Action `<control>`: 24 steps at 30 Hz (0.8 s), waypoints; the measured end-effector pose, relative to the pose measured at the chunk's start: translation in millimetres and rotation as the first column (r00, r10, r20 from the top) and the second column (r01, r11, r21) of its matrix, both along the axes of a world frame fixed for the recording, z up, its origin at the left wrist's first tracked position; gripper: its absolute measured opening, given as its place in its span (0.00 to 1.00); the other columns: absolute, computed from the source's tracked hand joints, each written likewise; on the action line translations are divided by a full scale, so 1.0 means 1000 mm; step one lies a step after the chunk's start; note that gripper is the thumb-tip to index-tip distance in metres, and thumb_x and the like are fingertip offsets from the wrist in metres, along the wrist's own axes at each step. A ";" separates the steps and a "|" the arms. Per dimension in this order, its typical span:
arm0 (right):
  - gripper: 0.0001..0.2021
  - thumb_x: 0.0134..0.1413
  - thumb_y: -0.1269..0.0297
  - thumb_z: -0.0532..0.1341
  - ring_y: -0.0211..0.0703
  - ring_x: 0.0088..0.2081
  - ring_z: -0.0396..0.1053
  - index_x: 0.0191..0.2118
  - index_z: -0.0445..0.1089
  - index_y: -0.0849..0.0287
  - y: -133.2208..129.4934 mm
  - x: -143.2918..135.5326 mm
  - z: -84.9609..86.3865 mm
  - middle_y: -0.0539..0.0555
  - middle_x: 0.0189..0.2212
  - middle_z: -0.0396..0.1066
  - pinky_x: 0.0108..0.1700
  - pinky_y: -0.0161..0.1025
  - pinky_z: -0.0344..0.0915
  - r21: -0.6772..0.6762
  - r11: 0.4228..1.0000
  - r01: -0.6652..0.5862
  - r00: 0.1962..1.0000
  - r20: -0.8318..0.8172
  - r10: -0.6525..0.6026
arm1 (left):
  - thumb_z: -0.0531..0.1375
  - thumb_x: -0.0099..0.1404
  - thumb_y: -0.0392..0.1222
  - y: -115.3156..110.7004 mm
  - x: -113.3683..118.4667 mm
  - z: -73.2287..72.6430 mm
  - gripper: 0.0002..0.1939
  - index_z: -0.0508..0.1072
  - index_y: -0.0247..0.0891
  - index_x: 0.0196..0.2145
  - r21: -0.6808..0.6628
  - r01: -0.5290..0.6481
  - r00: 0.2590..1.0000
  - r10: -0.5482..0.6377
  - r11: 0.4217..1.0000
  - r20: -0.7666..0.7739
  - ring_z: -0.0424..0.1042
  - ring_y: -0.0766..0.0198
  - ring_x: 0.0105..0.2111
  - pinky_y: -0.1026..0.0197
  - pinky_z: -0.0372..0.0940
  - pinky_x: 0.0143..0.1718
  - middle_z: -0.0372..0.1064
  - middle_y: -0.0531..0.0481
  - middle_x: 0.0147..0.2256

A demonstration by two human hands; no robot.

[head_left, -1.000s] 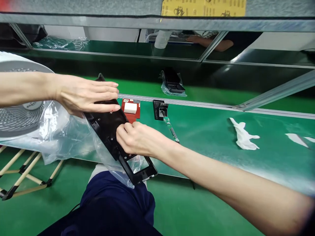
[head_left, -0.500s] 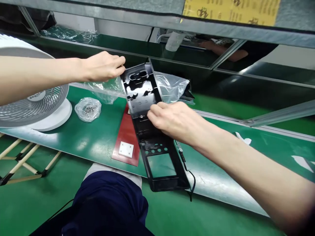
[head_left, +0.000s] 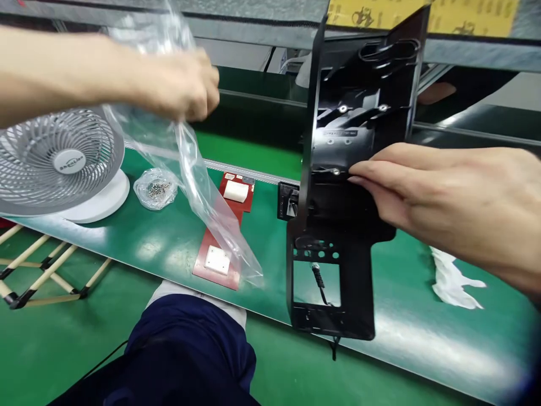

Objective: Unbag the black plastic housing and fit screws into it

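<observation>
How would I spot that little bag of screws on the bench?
Start at the white fan at the left end of the green bench. Just right of its round base lies the small clear bag of screws. Unlike the big empty plastic bag in the left hand, it is knotted small around dark metal bits.

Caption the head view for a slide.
Right hand holds a long black plastic housing upright; left hand lifts a clear plastic bag.
</observation>
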State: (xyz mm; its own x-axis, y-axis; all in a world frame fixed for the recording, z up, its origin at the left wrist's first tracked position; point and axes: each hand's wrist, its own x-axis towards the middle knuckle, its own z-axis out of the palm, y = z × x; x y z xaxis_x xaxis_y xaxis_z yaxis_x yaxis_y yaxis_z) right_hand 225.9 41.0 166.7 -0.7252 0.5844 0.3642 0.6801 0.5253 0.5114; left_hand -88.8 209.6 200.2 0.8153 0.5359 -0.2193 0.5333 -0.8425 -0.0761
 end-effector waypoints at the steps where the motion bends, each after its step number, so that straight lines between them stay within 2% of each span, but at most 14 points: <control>1: 0.21 0.67 0.65 0.38 0.35 0.24 0.57 0.28 0.61 0.64 -0.001 -0.002 -0.003 0.53 0.29 0.63 0.23 0.32 0.46 -0.010 1.000 0.006 1.000 -0.026 -0.007 | 0.52 0.50 0.27 -0.003 0.005 -0.020 0.05 0.62 0.32 0.20 -0.005 0.135 0.988 -0.135 0.991 -0.073 0.57 0.49 0.54 0.41 0.39 0.63 0.62 0.48 0.33; 2: 0.21 0.69 0.65 0.40 0.36 0.25 0.58 0.29 0.64 0.64 -0.003 -0.005 -0.008 0.53 0.29 0.64 0.24 0.33 0.49 -0.033 0.999 0.008 0.997 -0.074 -0.010 | 0.50 0.49 0.24 -0.007 0.010 -0.042 0.08 0.58 0.33 0.18 -0.023 0.253 0.959 -0.254 0.967 -0.126 0.58 0.51 0.53 0.43 0.42 0.63 0.61 0.47 0.32; 4: 0.17 0.67 0.69 0.45 0.38 0.27 0.62 0.32 0.67 0.66 -0.007 -0.014 -0.019 0.52 0.29 0.64 0.26 0.35 0.52 -0.092 0.996 0.007 0.992 -0.126 -0.019 | 0.48 0.51 0.20 -0.011 0.020 -0.090 0.15 0.50 0.35 0.15 -0.105 0.399 0.885 -0.412 0.911 -0.214 0.61 0.55 0.50 0.49 0.46 0.63 0.63 0.46 0.31; 6: 0.13 0.64 0.73 0.49 0.38 0.26 0.63 0.32 0.69 0.66 -0.011 -0.023 -0.031 0.52 0.28 0.63 0.25 0.35 0.51 -0.142 0.989 0.044 0.990 -0.126 -0.063 | 0.48 0.53 0.18 -0.011 0.027 -0.130 0.18 0.50 0.34 0.15 -0.131 0.456 0.847 -0.475 0.880 -0.239 0.62 0.59 0.50 0.54 0.48 0.63 0.64 0.48 0.32; 7: 0.12 0.62 0.75 0.50 0.38 0.26 0.62 0.32 0.69 0.66 -0.014 -0.027 -0.037 0.51 0.28 0.63 0.24 0.35 0.50 -0.175 0.981 0.088 0.989 -0.106 -0.107 | 0.47 0.54 0.17 -0.009 0.030 -0.144 0.18 0.52 0.33 0.15 -0.112 0.460 0.851 -0.473 0.881 -0.229 0.61 0.60 0.52 0.55 0.46 0.64 0.65 0.48 0.33; 9: 0.10 0.57 0.77 0.51 0.38 0.24 0.59 0.31 0.68 0.65 -0.018 -0.032 -0.046 0.51 0.26 0.62 0.25 0.35 0.48 -0.225 0.964 0.144 0.985 -0.058 -0.161 | 0.45 0.56 0.16 -0.006 0.035 -0.160 0.18 0.61 0.33 0.18 -0.037 0.426 0.885 -0.425 0.904 -0.192 0.58 0.60 0.56 0.54 0.39 0.66 0.66 0.48 0.39; 11: 0.09 0.54 0.79 0.51 0.38 0.24 0.56 0.30 0.67 0.65 -0.020 -0.036 -0.051 0.51 0.26 0.61 0.26 0.35 0.46 -0.266 0.946 0.182 0.981 -0.020 -0.194 | 0.43 0.60 0.19 -0.011 0.041 -0.165 0.19 0.71 0.31 0.32 0.052 0.350 0.931 -0.341 0.935 -0.130 0.52 0.54 0.60 0.46 0.34 0.66 0.63 0.41 0.48; 12: 0.09 0.53 0.80 0.51 0.39 0.24 0.56 0.30 0.67 0.65 -0.020 -0.038 -0.051 0.52 0.26 0.61 0.26 0.35 0.46 -0.289 0.936 0.202 0.977 -0.009 -0.213 | 0.45 0.62 0.21 -0.019 0.043 -0.165 0.18 0.71 0.28 0.41 0.083 0.306 0.950 -0.298 0.948 -0.096 0.49 0.51 0.61 0.43 0.35 0.65 0.59 0.37 0.53; 14: 0.09 0.54 0.79 0.51 0.39 0.25 0.56 0.31 0.67 0.65 -0.018 -0.043 -0.051 0.52 0.28 0.62 0.27 0.35 0.45 -0.359 0.890 0.280 0.958 0.039 -0.286 | 0.50 0.64 0.29 -0.043 0.044 -0.168 0.22 0.62 0.26 0.56 0.098 0.230 0.973 -0.228 0.968 -0.028 0.45 0.45 0.61 0.38 0.40 0.63 0.50 0.31 0.58; 16: 0.08 0.56 0.79 0.53 0.40 0.27 0.58 0.33 0.67 0.66 -0.011 -0.051 -0.050 0.53 0.30 0.64 0.28 0.34 0.45 -0.439 0.805 0.400 0.913 0.120 -0.389 | 0.52 0.68 0.38 -0.075 0.038 -0.178 0.27 0.54 0.31 0.63 0.036 0.197 0.979 -0.199 0.980 0.038 0.46 0.45 0.61 0.36 0.44 0.62 0.47 0.34 0.60; 18: 0.07 0.59 0.78 0.54 0.42 0.32 0.62 0.36 0.68 0.66 -0.001 -0.059 -0.052 0.54 0.33 0.65 0.30 0.35 0.46 -0.490 0.721 0.490 0.868 0.195 -0.457 | 0.56 0.68 0.49 -0.103 0.024 -0.196 0.32 0.51 0.35 0.64 -0.118 0.198 0.976 -0.184 0.973 0.121 0.43 0.40 0.62 0.29 0.43 0.60 0.44 0.33 0.61; 19: 0.06 0.60 0.78 0.54 0.43 0.34 0.63 0.37 0.68 0.66 0.005 -0.063 -0.054 0.54 0.35 0.65 0.31 0.35 0.46 -0.506 0.695 0.510 0.856 0.214 -0.471 | 0.58 0.66 0.48 -0.112 0.016 -0.208 0.32 0.54 0.35 0.63 -0.129 0.217 0.969 -0.197 0.968 0.152 0.45 0.39 0.61 0.28 0.43 0.59 0.46 0.33 0.60; 21: 0.06 0.61 0.77 0.54 0.45 0.37 0.65 0.39 0.69 0.66 0.016 -0.070 -0.061 0.55 0.37 0.65 0.32 0.36 0.48 -0.532 0.673 0.514 0.852 0.226 -0.472 | 0.58 0.62 0.37 -0.121 -0.003 -0.233 0.27 0.61 0.35 0.59 -0.102 0.267 0.945 -0.239 0.958 0.225 0.50 0.40 0.59 0.28 0.44 0.59 0.53 0.34 0.57; 24: 0.07 0.62 0.77 0.54 0.48 0.39 0.66 0.40 0.69 0.67 0.030 -0.078 -0.076 0.56 0.38 0.66 0.32 0.37 0.48 -0.562 0.662 0.496 0.862 0.227 -0.453 | 0.55 0.54 0.26 -0.119 -0.027 -0.266 0.18 0.70 0.30 0.44 -0.075 0.351 0.891 -0.309 0.933 0.333 0.57 0.44 0.55 0.36 0.54 0.59 0.59 0.35 0.52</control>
